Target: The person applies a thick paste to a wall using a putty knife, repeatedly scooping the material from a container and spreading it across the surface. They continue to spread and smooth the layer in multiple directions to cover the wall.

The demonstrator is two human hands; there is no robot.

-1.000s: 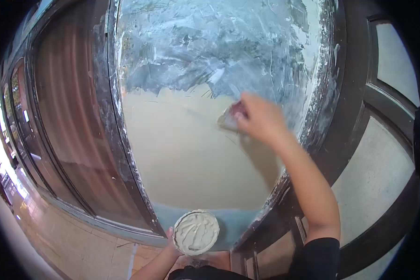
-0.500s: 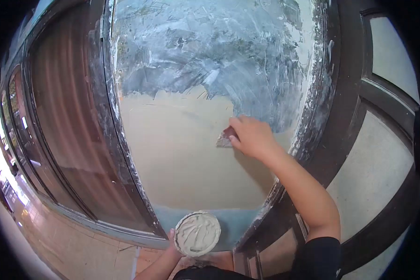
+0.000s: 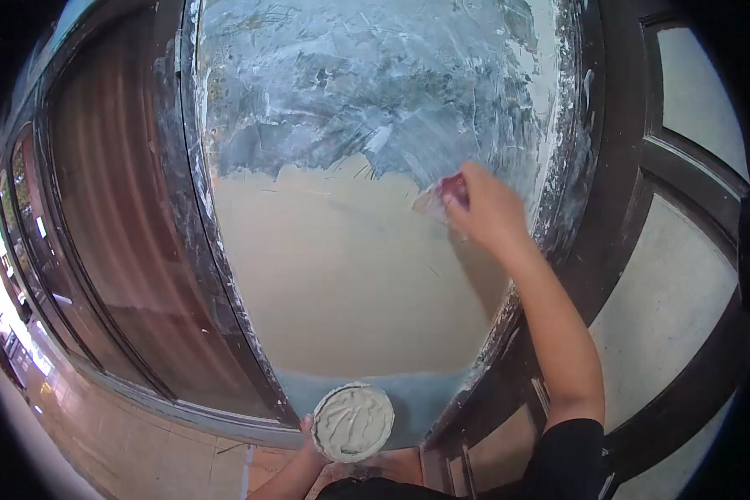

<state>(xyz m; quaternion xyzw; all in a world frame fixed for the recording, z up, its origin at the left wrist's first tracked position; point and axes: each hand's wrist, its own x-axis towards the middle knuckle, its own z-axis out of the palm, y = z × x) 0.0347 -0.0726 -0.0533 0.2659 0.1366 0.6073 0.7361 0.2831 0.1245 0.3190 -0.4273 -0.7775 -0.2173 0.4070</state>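
My right hand (image 3: 490, 207) is closed around a putty knife (image 3: 430, 200) with a reddish handle, its blade at the wall near the upper right edge of the smooth beige putty coat (image 3: 333, 283). Above that coat the wall (image 3: 333, 75) is patchy blue-grey with white smears. Low in front of my body, my left hand (image 3: 311, 435) grips the left side of a round tub (image 3: 316, 423) from below. Pale putty (image 3: 355, 417) with swirled ridges fills it up to the rim. Most of my left fingers are hidden under the tub.
Dark, paint-flecked frame posts (image 3: 225, 275) border the wall on both sides. A glazed panel with a reddish curtain (image 3: 112, 167) stands at left, a dark panelled door (image 3: 617, 275) at right. Tiled floor (image 3: 142, 442) lies lower left.
My right hand has moved up and to the right with the putty knife. Beige putty now covers more of the wall at the right. The tub stays nearly in place.
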